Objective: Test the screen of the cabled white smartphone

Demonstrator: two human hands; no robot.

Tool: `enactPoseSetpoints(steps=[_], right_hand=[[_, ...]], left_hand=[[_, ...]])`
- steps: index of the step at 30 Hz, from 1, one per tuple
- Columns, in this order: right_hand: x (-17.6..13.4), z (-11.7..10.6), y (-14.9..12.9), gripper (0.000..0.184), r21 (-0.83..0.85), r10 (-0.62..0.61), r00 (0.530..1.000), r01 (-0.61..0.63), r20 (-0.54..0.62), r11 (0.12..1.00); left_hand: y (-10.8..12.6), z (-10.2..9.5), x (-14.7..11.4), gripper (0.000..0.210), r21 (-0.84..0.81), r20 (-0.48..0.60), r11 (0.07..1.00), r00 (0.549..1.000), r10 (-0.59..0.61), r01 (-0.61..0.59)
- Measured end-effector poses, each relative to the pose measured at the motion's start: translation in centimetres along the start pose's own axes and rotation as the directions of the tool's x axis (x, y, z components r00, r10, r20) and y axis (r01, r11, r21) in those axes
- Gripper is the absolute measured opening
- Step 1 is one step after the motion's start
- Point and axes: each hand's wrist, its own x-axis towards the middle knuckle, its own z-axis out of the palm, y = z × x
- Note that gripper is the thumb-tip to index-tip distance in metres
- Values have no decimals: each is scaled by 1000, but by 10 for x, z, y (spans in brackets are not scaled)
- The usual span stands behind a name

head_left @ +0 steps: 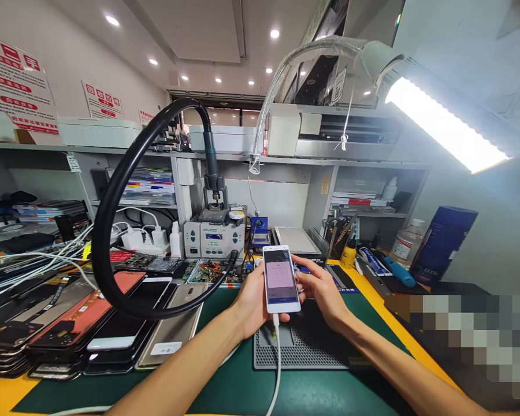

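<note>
A white smartphone (281,280) with a lit screen is held upright, its face toward me. A white charging cable (278,358) runs from its bottom edge down over the bench. My left hand (252,300) is wrapped round the phone's left side and back, with fingertips showing below its lower right corner. My right hand (323,289) is at the phone's right edge, with bent fingers against the side and the index finger near the top corner. Under the hands lies a grey perforated pad (320,346) on a green mat (225,381).
Stacked phones and screens (60,323) cover the left side. A black hose (101,231) loops from a hot-air station (214,240) behind a tray of small parts (216,271). A lit lamp (446,124) hangs at upper right, above bottles and a yellow container (349,255).
</note>
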Motion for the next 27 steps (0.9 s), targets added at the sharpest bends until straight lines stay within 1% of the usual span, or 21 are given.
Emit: enactPoseSetpoints(steps=[4, 9, 13, 18, 21, 25, 27], right_hand=[[-1, 1, 0, 58, -37, -31, 999, 32, 16, 999], [-2, 1, 2, 54, -30, -69, 997, 70, 29, 997], [-5, 1, 1, 54, -39, -90, 995, 91, 36, 995], [-8, 2, 1, 53, -84, -97, 994, 101, 50, 991], [-8, 3, 1, 54, -86, -86, 995, 90, 48, 992], [-7, 3, 1, 56, -79, -86, 995, 90, 44, 993], [-6, 3, 1, 57, -69, -81, 996, 83, 38, 994]], left_hand=[[-1, -2, 0, 63, 31, -30, 1000, 1000, -3, 4], [-1, -1, 0, 58, 30, -15, 1000, 1000, -4, 4], [2, 2, -1, 58, 24, -16, 1000, 1000, -14, 15], [3, 5, -1, 53, 24, -71, 999, 997, -26, 28], [3, 5, -1, 56, 7, -103, 1000, 995, -17, 17], [3, 5, -1, 62, -21, -53, 1000, 999, -6, 5], [3, 6, -1, 63, -24, -45, 1000, 999, -4, 3]])
